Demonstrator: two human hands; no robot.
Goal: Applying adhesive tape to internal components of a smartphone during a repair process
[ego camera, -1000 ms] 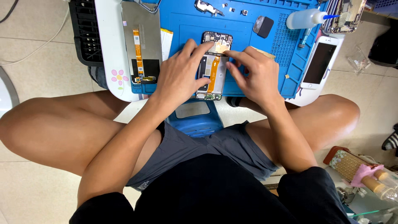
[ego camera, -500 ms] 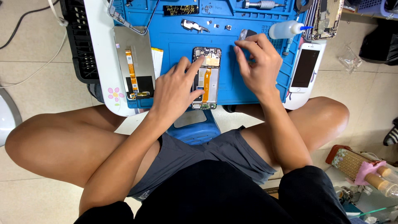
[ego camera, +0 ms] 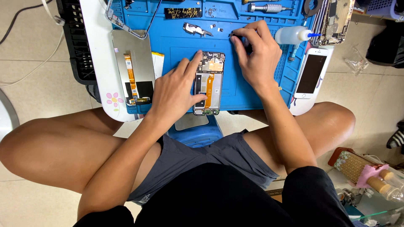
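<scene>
Fingers [ego camera: 191,69] of the left hand [ego camera: 176,90] spread flat, steadying an opened smartphone [ego camera: 209,82] on the blue repair mat [ego camera: 176,42]; the right hand [ego camera: 256,54] pinches a small dark part [ego camera: 232,35] near loose screws [ego camera: 216,28].

One camera only, worn on the person's head and looking almost straight down past the chest and bare knees. It sits close, so the blue mat [ego camera: 261,84] on the small white worktop [ego camera: 99,75] fills the upper part of the picture, with both hands at the centre. Tiled floor shows at either side, and no second view overlaps it
</scene>
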